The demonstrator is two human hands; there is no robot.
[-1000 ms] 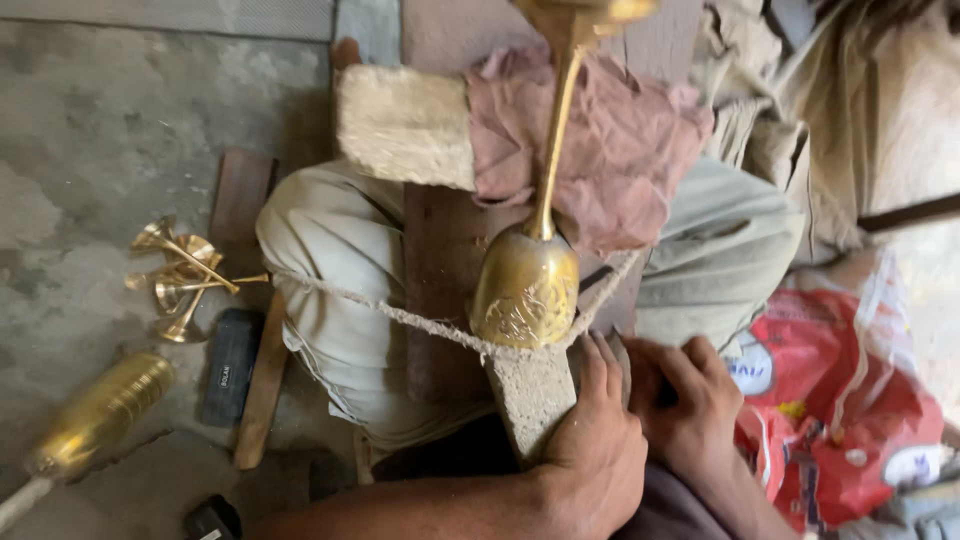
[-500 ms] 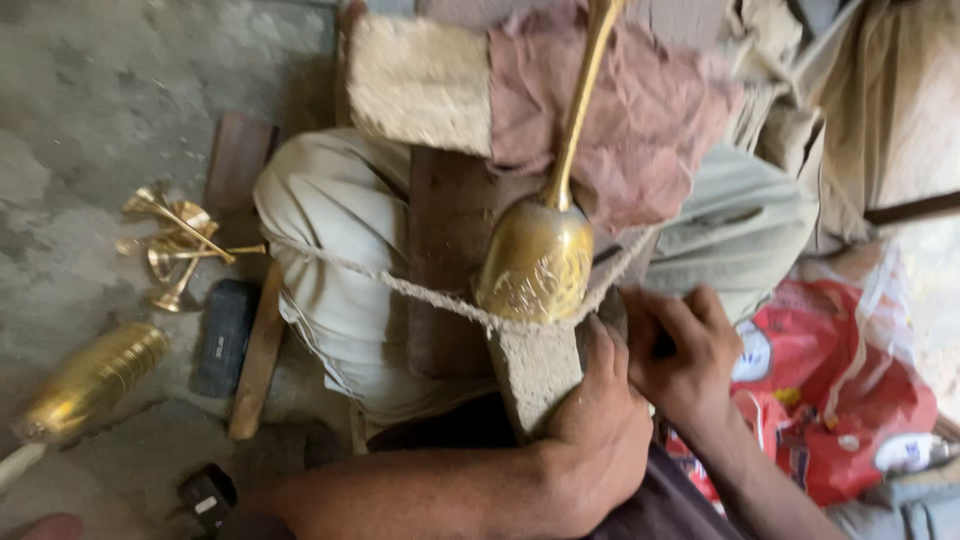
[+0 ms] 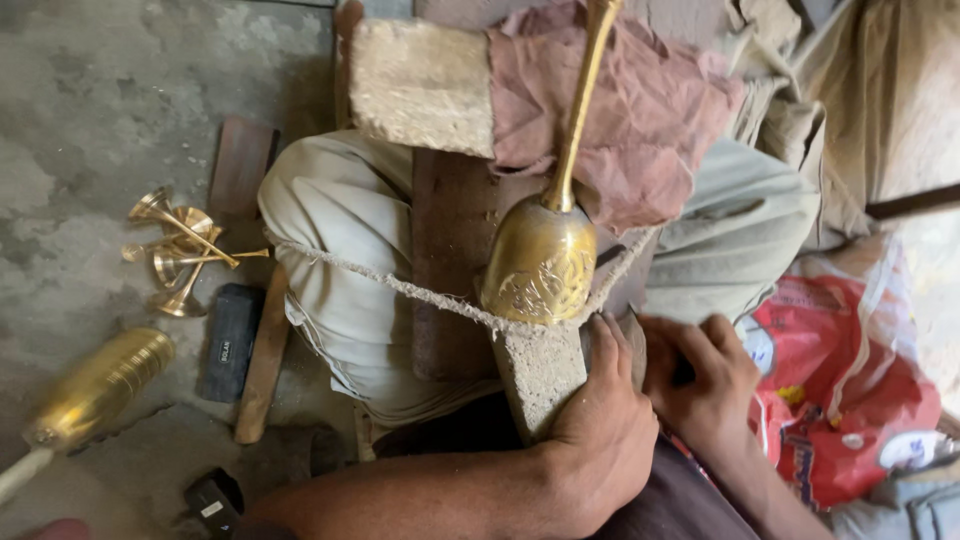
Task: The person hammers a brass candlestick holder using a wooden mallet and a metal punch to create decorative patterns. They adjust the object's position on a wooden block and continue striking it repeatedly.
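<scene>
While curled shut, both hands (left (image 3: 600, 430), right (image 3: 705, 385)) against block (image 3: 540, 375).

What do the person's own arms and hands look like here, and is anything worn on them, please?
Both are bare. The left hand has no glove, ring or wristband, and its forearm shows no sleeve as far as the frame's edge. The right hand is likewise ungloved, its forearm bare to the frame's edge. Neither shows a watch or marking, and the fingers look dusty.
</scene>
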